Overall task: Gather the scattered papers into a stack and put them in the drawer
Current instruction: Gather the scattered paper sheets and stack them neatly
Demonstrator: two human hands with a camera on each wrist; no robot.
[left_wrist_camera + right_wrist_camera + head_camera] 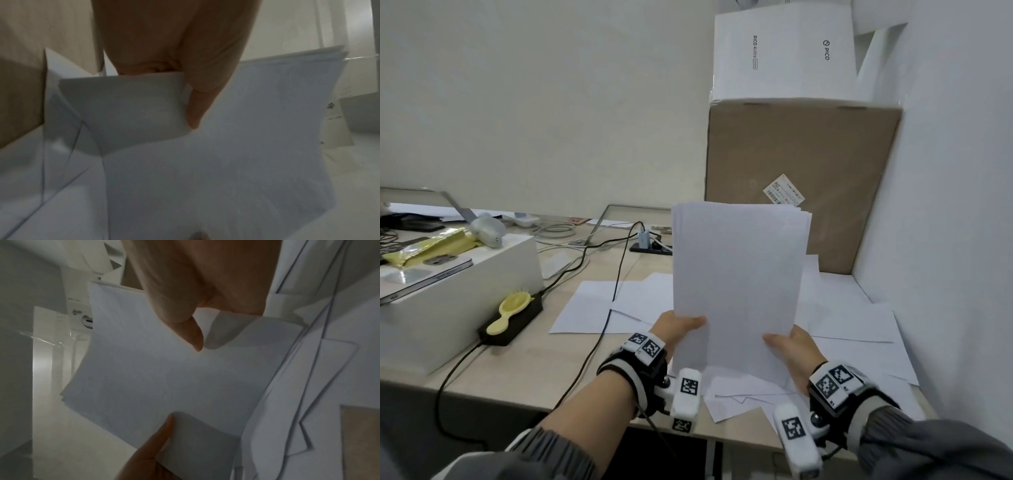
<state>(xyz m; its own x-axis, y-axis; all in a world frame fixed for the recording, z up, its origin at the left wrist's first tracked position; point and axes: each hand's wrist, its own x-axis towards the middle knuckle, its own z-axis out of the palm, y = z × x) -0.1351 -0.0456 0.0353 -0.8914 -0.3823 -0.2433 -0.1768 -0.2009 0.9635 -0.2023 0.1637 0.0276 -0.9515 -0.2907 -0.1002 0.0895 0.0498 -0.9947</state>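
I hold a stack of white papers (pixel 738 281) upright above the wooden desk (pixel 524 363). My left hand (pixel 678 329) grips the stack's lower left edge, thumb on the front. My right hand (pixel 789 346) grips its lower right edge the same way. The left wrist view shows the stack (pixel 236 146) with my left thumb (pixel 197 100) across it. The right wrist view shows the stack (pixel 156 378) pinched under my right thumb (pixel 193 332). More loose sheets (pixel 619 301) lie scattered flat on the desk beneath and around the stack. No drawer is in view.
A big cardboard box (pixel 801 181) with a white box (pixel 784 51) on top stands behind the papers. A white wall (pixel 945 205) closes the right side. At left sit a white box (pixel 458 298), a black power strip with a yellow brush (pixel 512 311) and cables (pixel 602 322).
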